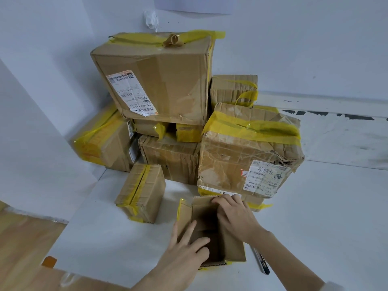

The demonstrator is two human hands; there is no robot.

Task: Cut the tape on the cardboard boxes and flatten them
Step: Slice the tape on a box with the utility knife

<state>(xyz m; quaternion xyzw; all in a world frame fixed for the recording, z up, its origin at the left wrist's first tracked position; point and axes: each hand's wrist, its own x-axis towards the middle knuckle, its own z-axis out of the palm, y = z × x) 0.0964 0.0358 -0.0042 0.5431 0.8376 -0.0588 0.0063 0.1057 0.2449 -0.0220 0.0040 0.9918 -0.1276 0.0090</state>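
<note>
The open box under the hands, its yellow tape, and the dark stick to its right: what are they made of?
Open box: corrugated cardboard, matte brown; fluted edge shows along its near rim. Yellow tape: thin plastic film, probably, glossy and see-through where it wrinkles. Dark stick: looks like hard plastic or metal, slightly shiny; too small to tell, perhaps the cutter.

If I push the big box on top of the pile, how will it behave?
The big top box likely tips easily: it sits tilted on smaller boxes. Its dented walls suggest soft cardboard that gives under pressure. Its weight cannot be judged, since it is closed.
</note>
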